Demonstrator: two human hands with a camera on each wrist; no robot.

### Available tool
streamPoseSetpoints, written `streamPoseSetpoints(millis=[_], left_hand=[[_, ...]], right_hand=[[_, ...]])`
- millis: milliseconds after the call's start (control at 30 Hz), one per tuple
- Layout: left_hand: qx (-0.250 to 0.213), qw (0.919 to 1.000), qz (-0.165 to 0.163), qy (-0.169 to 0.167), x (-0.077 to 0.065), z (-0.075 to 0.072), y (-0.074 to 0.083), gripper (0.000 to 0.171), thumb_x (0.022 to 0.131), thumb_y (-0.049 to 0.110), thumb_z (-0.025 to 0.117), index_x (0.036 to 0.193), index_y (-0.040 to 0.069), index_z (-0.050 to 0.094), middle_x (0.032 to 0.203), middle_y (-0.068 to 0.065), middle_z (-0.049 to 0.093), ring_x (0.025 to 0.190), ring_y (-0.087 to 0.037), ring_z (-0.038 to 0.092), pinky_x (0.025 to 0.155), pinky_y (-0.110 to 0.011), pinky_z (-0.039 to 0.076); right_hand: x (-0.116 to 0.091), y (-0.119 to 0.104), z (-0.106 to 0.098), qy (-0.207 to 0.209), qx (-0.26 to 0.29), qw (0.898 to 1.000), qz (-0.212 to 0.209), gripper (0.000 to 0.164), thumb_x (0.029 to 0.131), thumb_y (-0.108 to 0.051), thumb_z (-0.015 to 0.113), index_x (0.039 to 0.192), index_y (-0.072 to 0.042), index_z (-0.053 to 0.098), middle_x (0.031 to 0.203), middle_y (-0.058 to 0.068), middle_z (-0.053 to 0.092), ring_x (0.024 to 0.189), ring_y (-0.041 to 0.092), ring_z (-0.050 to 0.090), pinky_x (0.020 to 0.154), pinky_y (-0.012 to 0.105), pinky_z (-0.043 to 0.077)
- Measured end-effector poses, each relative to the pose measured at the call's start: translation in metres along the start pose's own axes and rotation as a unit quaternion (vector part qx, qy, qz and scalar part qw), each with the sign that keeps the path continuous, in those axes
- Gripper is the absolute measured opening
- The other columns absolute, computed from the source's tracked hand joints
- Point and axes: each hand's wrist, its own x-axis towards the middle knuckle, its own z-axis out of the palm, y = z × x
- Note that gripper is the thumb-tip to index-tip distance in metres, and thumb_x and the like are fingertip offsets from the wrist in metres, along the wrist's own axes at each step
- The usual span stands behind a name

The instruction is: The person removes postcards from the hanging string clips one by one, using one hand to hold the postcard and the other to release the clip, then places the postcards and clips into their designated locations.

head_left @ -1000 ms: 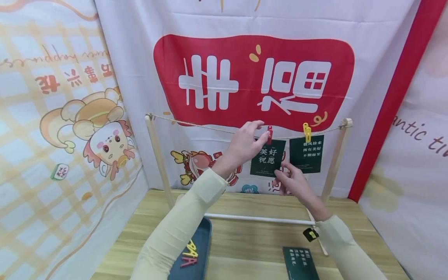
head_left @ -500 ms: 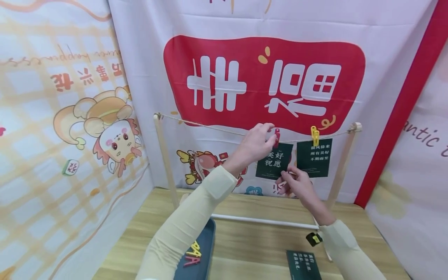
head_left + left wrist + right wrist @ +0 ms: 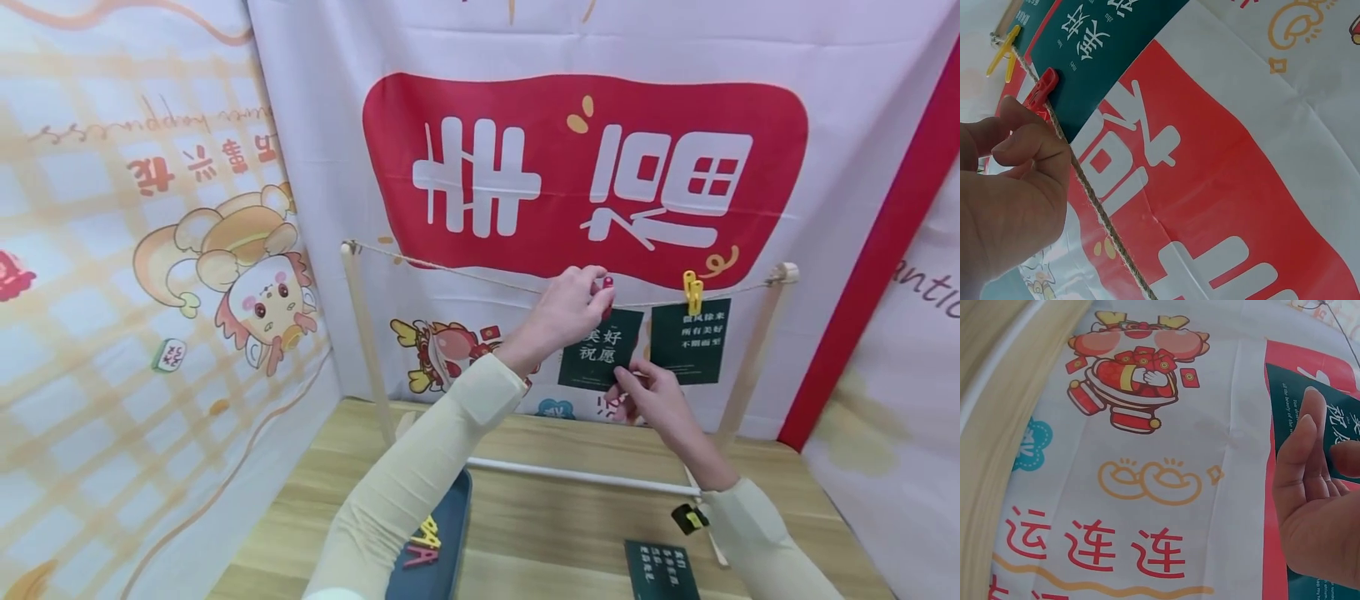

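Note:
A red clothespin sits on the twine line at the top of a dark green card with white characters. My left hand is at this clothespin and pinches it, fingers curled; its lower end is hidden behind them in the left wrist view. My right hand holds the same card by its lower right corner, thumb on the front. In the right wrist view its fingers overlap the card. A second green card hangs to the right under a yellow clothespin.
The line runs between two wooden posts joined low down by a white bar. A blue tray holds yellow and red clothespins. Another green card lies on the wooden table near a small black-and-yellow object.
The head view has swung left, so everything appears further right. My left fingers have closed in on the red clothespin, covering more of it. My right hand stays at the card's lower right corner.

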Motion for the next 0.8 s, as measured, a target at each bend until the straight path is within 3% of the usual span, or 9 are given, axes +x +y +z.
streamPoseSetpoints(millis=[367,600,800], left_hand=[[-0.073,0.9972,-0.017,0.003,0.0057,0.0037,0.0055,0.039,0.093,0.037,0.064,0.127,0.019,0.055,0.115,0.002,0.06,0.094,-0.006,0.06,0.072,-0.015,0.054],[-0.069,0.9974,-0.021,0.001,0.0044,0.0032,0.0043,0.042,0.094,0.037,0.064,0.13,0.018,0.054,0.117,0.002,0.06,0.092,-0.006,0.059,0.071,-0.015,0.054],[-0.071,0.9975,0.006,0.009,0.0056,0.0055,0.0039,0.037,0.094,0.035,0.064,0.124,0.017,0.055,0.116,0.0,0.057,0.094,-0.007,0.057,0.072,-0.014,0.053]], right_hand=[[0.0018,-0.0043,-0.0037,0.0,-0.002,1.0,0.008,0.042,0.099,-0.046,0.052,0.107,-0.005,0.054,0.089,0.017,0.07,0.065,0.034,0.069,0.057,0.034,0.058],[0.0026,-0.0053,-0.0017,-0.007,0.004,1.0,0.018,0.041,0.1,-0.041,0.053,0.109,-0.001,0.053,0.089,0.022,0.068,0.064,0.032,0.069,0.059,0.034,0.058],[0.0004,-0.0057,-0.0054,-0.003,0.007,1.0,0.018,0.034,0.102,-0.031,0.051,0.107,0.003,0.052,0.087,0.027,0.067,0.058,0.027,0.066,0.058,0.032,0.058]])
